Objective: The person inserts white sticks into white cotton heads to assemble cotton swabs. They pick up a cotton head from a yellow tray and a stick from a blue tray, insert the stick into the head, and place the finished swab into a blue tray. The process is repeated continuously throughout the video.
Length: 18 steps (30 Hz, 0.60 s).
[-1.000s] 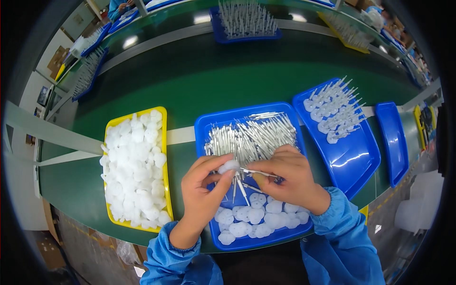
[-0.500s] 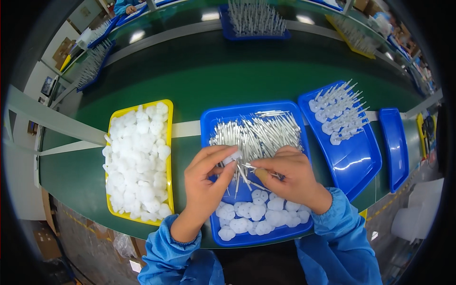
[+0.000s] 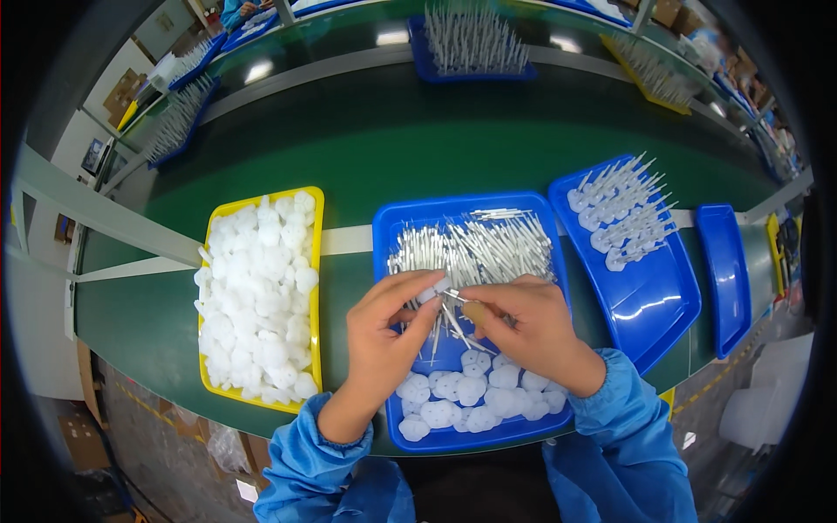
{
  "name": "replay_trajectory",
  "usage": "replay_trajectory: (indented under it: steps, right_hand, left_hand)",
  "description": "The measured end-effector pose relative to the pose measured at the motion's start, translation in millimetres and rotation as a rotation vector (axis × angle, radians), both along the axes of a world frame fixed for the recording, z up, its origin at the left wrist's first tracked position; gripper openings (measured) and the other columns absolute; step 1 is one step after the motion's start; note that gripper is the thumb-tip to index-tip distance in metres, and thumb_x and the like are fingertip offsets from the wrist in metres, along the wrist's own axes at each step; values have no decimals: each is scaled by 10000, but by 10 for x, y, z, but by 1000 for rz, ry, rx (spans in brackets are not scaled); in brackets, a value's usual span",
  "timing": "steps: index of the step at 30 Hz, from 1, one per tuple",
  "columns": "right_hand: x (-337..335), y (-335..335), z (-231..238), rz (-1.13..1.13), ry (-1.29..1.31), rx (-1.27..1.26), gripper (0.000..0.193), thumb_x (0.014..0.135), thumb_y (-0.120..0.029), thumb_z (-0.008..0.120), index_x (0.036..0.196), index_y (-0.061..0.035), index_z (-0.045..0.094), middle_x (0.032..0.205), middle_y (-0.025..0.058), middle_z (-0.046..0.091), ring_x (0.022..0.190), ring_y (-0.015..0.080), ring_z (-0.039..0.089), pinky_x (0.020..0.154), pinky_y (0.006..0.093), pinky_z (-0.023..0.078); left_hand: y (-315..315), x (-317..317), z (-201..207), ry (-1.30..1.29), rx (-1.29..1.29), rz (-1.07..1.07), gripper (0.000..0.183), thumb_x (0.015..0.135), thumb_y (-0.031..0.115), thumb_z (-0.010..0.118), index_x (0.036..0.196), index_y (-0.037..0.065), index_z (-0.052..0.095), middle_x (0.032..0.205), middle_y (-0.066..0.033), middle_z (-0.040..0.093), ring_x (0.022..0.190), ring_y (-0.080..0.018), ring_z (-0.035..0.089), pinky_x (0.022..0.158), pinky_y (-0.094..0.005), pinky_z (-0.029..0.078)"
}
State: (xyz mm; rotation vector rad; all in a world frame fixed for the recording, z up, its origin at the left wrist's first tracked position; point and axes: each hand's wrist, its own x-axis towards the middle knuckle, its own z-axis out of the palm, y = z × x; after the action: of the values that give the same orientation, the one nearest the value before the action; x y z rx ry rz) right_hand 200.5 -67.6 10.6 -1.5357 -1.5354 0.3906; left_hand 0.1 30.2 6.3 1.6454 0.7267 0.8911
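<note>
Above the middle blue tray (image 3: 380,228), my left hand (image 3: 390,327) pinches a small white plastic disc (image 3: 433,290) between thumb and fingers. My right hand (image 3: 527,324) holds a thin metallic rod (image 3: 452,296) with its tip at the disc; whether it has entered the disc I cannot tell. A heap of similar rods (image 3: 475,248) fills the tray's far part, a few lying loose below my hands. Frosted white discs (image 3: 475,397), lobed and with small holes, cover the tray's near part.
A yellow tray (image 3: 317,261) heaped with white plastic pieces stands at left. At right, a blue tray (image 3: 649,318) holds rods standing in discs (image 3: 621,213), beside another narrow blue tray (image 3: 728,279). More rod-filled trays (image 3: 471,44) sit across the green table (image 3: 349,148). A person's hand (image 3: 248,10) shows far left.
My right hand has brought the rod's tip closer to the disc in my left hand. The whole view has shifted slightly.
</note>
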Motion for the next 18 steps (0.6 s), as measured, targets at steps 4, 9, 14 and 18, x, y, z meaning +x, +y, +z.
replay_trajectory:
  steps: [4,9,14,18]
  right_hand:
    - [40,63,108,-3,-136,-1,111,939,-202,858,1023,-131,850,720,55,753,618,259,721,646,393,562]
    - [74,187,185,-6,-95,12,76,956,-206,840,987,-139,828,711,54,751,620,275,724,633,412,561]
    - [79,210,153,-46,-89,8,58,962,-192,827,952,-134,821,713,56,754,629,288,725,633,427,553]
    - [69,143,55,-92,-306,130,75,944,-191,846,922,-124,821,695,56,738,612,273,706,648,412,522]
  left_hand:
    - [28,25,9,24,106,-12,363,1003,-84,760,1349,12,808,1325,-154,787,1117,-171,764,869,-265,657]
    - [97,109,165,90,335,32,385,968,-78,779,1330,42,828,1176,-161,841,949,-180,784,793,-287,637]
    - [111,160,186,193,514,74,380,889,-45,827,1252,65,851,1111,-138,853,876,-301,798,796,-381,630]
    - [71,163,76,238,602,68,392,851,-46,841,1232,45,859,1039,-144,854,801,-286,796,759,-366,626]
